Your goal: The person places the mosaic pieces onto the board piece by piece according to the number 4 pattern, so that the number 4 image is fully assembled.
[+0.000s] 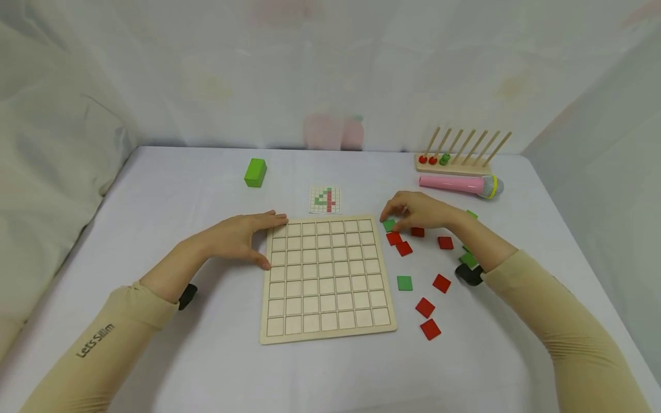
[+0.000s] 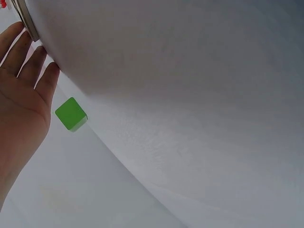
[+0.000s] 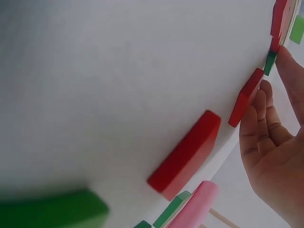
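Note:
A pale wooden board with a square grid (image 1: 325,278) lies flat on the table, its cells bare. My left hand (image 1: 234,236) rests against its upper left corner, fingers stretched along the top and thumb at the left edge. Beyond the board's upper right corner, my right hand (image 1: 420,210) has thumb and index finger on either side of a green square tile (image 1: 389,225), pinching it low over the table. Two red tiles (image 1: 404,248) lie just below that tile. Another red tile (image 3: 246,97) sits right by the curled fingers in the right wrist view.
Several red and green tiles, among them a lone green one (image 1: 405,283), are scattered right of the board. A small pattern card (image 1: 325,199) lies above it, with a green block (image 1: 255,172) further left. At back right are a pink toy microphone (image 1: 459,184) and a pegged bead stand (image 1: 454,168).

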A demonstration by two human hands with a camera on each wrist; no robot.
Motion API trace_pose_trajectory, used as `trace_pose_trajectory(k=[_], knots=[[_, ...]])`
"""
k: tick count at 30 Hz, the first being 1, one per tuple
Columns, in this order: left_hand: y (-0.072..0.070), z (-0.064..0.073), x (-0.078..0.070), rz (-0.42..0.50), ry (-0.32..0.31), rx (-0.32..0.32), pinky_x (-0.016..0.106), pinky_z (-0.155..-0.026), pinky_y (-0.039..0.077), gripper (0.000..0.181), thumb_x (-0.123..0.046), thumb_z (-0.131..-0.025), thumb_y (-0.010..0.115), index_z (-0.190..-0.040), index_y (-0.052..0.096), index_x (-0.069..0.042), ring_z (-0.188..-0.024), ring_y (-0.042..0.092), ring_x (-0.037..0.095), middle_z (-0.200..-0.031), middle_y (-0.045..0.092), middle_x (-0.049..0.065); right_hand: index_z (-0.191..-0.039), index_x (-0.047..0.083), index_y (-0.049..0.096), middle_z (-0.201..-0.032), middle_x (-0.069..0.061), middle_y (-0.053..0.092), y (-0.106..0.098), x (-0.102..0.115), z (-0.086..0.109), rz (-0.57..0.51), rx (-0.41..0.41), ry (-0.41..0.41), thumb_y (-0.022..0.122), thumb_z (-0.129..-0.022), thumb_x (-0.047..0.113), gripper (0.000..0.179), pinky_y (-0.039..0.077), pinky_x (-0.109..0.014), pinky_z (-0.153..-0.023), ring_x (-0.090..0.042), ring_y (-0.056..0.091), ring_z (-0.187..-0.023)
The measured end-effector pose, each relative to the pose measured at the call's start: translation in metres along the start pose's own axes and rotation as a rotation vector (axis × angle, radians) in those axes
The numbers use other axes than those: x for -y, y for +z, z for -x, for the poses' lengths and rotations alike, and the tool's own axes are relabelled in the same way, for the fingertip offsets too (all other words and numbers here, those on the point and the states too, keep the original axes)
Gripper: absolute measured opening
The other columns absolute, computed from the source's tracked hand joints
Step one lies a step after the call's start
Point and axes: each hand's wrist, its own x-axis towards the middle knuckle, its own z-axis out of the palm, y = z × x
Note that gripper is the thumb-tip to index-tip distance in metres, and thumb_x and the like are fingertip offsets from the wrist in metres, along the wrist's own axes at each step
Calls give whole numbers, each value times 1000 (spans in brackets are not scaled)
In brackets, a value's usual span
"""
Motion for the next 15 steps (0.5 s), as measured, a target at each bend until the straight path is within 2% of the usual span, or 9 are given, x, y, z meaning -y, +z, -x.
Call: trace_pose_trajectory(k=[6, 15], knots=[[1, 0, 0, 2, 4, -8, 54, -124, 22, 108, -54, -63, 87, -154, 37, -24, -154, 25, 24, -162, 34, -6, -108, 16, 72, -110, -7, 62, 1, 2, -2, 14, -12, 9, 77, -85, 15, 23, 50, -41, -97, -23, 55, -105], [1, -1, -1, 8, 34, -21, 53, -124, 23, 108, -52, -62, 88, -152, 40, -18, -153, 26, 28, -161, 37, -1, -103, 13, 70, -108, -7, 62, 2, 2, -4, 11, -28, 56, 77, -84, 13, 20, 50, -40, -94, -24, 55, -103]])
